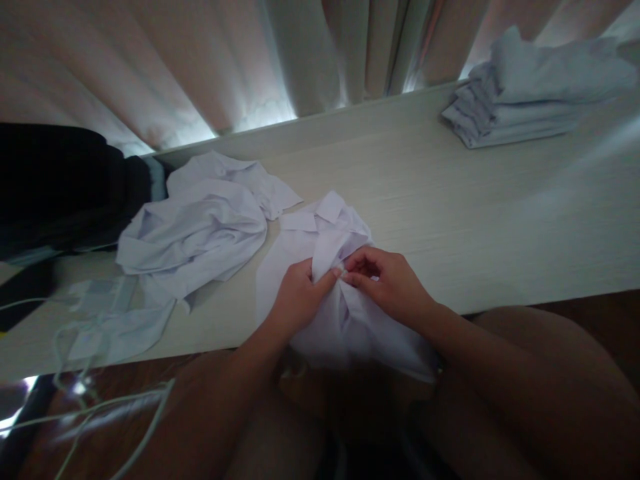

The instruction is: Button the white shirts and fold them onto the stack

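Note:
A white shirt point(325, 233) lies on the pale wooden table point(450, 213) in front of me, its lower part hanging over the near edge. My left hand point(300, 297) pinches the cloth near the shirt's front. My right hand point(385, 280) grips the same fold right beside it, fingertips almost touching. Whether a button sits between the fingers is too small to tell.
A second crumpled white shirt point(200, 227) lies to the left. A stack of folded pale shirts point(530, 93) sits at the far right. Dark cloth point(55, 180) lies at the left edge, white cables point(100, 393) hang below, and curtains point(250, 60) close the back.

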`<control>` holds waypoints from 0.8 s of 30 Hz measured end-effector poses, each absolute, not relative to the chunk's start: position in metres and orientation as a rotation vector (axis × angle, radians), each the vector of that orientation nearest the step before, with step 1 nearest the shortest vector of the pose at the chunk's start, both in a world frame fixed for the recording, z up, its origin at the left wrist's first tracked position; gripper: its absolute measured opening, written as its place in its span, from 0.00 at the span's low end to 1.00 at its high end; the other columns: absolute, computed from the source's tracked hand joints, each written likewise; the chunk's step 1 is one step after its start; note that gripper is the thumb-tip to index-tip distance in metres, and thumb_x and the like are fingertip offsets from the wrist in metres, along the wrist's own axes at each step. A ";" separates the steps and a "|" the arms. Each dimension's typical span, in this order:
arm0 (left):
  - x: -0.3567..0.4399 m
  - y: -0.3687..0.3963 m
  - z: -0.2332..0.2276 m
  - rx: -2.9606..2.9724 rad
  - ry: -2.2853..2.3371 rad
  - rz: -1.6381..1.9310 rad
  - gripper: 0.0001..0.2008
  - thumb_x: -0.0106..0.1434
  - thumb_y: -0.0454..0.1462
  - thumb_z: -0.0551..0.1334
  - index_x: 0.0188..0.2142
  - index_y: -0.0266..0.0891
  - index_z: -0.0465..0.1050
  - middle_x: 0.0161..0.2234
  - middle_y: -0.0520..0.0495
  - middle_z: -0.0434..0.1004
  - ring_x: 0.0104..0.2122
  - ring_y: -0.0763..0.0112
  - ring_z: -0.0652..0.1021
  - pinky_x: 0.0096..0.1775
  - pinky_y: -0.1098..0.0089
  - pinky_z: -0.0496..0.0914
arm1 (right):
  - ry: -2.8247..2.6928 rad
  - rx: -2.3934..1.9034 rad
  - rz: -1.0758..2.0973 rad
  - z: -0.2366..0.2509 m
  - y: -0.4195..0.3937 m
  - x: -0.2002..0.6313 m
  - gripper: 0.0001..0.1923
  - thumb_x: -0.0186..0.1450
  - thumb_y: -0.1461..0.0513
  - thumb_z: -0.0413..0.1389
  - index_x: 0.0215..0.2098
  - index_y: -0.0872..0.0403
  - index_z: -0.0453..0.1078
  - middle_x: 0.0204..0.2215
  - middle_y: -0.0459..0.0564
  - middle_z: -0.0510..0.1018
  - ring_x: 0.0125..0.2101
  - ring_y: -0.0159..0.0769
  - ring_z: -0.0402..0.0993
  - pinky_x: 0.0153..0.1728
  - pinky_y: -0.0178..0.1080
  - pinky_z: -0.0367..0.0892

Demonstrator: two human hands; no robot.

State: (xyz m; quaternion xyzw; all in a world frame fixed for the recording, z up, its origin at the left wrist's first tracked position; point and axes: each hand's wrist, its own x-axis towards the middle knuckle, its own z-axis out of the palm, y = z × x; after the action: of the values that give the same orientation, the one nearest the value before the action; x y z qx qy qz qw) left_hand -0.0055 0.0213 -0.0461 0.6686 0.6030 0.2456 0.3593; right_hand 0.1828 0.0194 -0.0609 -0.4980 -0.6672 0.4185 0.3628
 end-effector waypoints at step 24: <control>-0.015 0.025 -0.040 1.192 1.429 0.772 0.16 0.56 0.45 0.70 0.36 0.34 0.80 0.32 0.46 0.81 0.27 0.70 0.75 0.27 0.73 0.68 | -1.658 -1.211 1.419 -0.070 0.031 0.197 0.06 0.62 0.59 0.60 0.31 0.53 0.72 0.27 0.44 0.72 0.29 0.31 0.66 0.29 0.34 0.59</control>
State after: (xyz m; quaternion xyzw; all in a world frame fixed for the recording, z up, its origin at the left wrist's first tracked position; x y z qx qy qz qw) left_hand -0.0147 0.0253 -0.0397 0.5002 0.5996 0.3240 0.5342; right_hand 0.1967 0.0314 -0.0705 -0.4601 -0.6300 0.5393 0.3172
